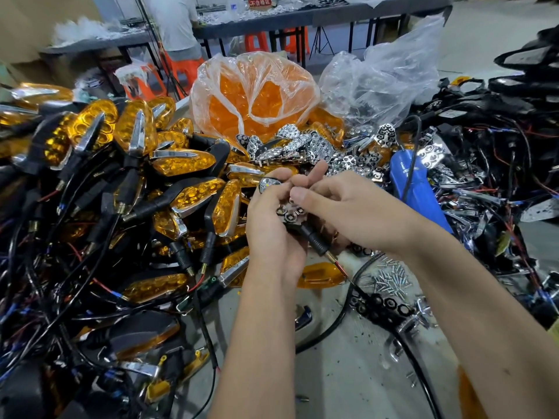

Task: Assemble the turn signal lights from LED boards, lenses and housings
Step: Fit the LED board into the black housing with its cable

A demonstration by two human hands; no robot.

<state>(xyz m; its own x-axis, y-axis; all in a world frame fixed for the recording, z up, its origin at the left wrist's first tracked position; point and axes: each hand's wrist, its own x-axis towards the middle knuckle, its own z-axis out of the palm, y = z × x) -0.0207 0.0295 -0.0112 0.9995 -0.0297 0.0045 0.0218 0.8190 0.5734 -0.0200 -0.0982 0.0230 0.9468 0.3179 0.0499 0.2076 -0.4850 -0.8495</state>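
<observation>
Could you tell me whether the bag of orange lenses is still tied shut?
No, the bag of orange lenses gapes open at the top, its plastic loosely folded.

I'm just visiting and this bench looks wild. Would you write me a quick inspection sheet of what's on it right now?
Surface: grey bench, dusty, with dark specks.
Job's things: part-built turn signal in both hands, chrome reflector showing; finished amber lights piled left; bag of amber lenses behind; chrome reflectors heaped centre.
Clutter: loose screws; clear plastic bag; blue tool.
Hands: left hand grips the signal; right hand pinches at its top.
Cables: black, red and blue wires tangled left and right.
Surroundings: grey tables, orange stools, a person in white.
</observation>
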